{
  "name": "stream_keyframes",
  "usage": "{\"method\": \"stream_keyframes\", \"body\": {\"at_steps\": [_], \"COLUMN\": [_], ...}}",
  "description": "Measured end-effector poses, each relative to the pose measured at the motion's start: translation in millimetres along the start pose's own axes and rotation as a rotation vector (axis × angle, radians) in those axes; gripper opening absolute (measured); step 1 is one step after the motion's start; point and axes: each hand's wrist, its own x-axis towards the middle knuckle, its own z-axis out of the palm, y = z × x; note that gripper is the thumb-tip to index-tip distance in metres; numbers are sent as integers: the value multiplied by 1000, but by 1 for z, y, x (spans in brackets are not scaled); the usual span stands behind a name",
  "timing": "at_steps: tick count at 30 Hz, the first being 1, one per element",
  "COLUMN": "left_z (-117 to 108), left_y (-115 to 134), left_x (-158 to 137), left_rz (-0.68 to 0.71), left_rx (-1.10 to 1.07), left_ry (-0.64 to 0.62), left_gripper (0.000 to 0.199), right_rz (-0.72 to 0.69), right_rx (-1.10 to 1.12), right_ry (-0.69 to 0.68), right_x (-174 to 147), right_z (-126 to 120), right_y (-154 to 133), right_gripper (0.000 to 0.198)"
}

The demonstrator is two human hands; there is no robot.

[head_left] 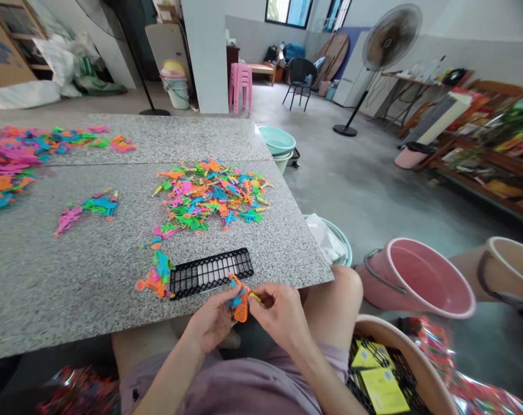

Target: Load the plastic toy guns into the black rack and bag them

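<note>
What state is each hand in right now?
Left hand: closed, holding blue and orange plastic pieces.
Right hand: closed, pinching a small yellow piece.

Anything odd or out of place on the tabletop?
No visible damage. Mildly odd: a small orange-and-blue cluster of plastic pieces lies at the left end of the black grid tray, apart from the larger multicoloured pile.

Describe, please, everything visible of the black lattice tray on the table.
The black lattice tray is long and narrow, looks like plastic, and has a grid of small openings and a wavy rim. It lies on the speckled table near the front edge, slanted, right end farther away. A white patch shows in its middle; whether inside or beneath, I cannot tell. Coloured pieces crowd its left end, seemingly touching it. The held pieces hide a bit of its near side.
</note>
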Motion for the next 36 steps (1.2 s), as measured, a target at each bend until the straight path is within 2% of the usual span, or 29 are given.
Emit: {"method": "stream_keyframes", "body": {"at_steps": [6, 11, 15, 18, 23, 30, 33, 36], "left_z": [1, 3, 6, 6, 5, 4, 3, 2], "left_y": [9, 15, 12, 10, 9, 11, 11, 10], "left_x": [-13, -18, -17, -14, -11, -9, -9, -9], "left_rz": [207, 237, 248, 261, 266, 254, 242, 228], "left_rx": [-48, -53, -69, -71, -65, -55, -67, -75], "left_ry": [-159, -273, -298, -294, -294, -301, -299, -285], "left_gripper": [44, 55, 71, 79, 83, 70, 62, 62], "right_rz": [-333, -461, -535, -552, -556, -518, -451, -362], "right_rx": [117, 149, 138, 127, 120, 138, 170, 212], "right_ry": [82, 76, 92, 99, 95, 125, 113, 97], "right_x": [-12, -22, -26, -27, -29, -26, -23, -20], "right_z": [-10, -13, -9, -7, -6, -6, -7, -9], "right_y": [-10, -23, -34, -38, -38, -36, -33, -29], "right_gripper": [17, 17, 18, 17, 17, 19, 17, 14]}}
